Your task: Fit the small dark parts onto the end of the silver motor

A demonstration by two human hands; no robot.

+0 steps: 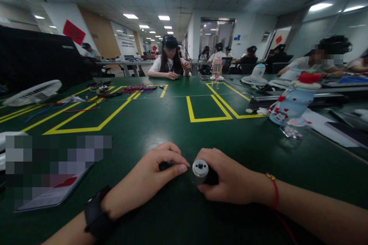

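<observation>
My right hand (pixel 222 176) is wrapped around a silver metal cylinder (pixel 200 168), which stands with its round end face up. That face has a dark hole in the middle and smaller holes beside it; the rest of the cylinder is partly hidden by my fingers. Just to the left, my left hand (pixel 163 164) is closed in a pinch, thumb against fingers. Its fingertips come close to the cylinder, and whatever they may hold is too small to make out. Both hands are low over the dark green tabletop (pixel 143 214).
On the left lie a tablet-like device (pixel 57 195), a white fan (pixel 33 93) and bunched red and blue wires (pixel 140 89). A light blue bottle (pixel 296 101) stands right, beside white paper (pixel 330 128). Yellow tape (pixel 211 119) marks the table. A person (pixel 169 61) sits opposite.
</observation>
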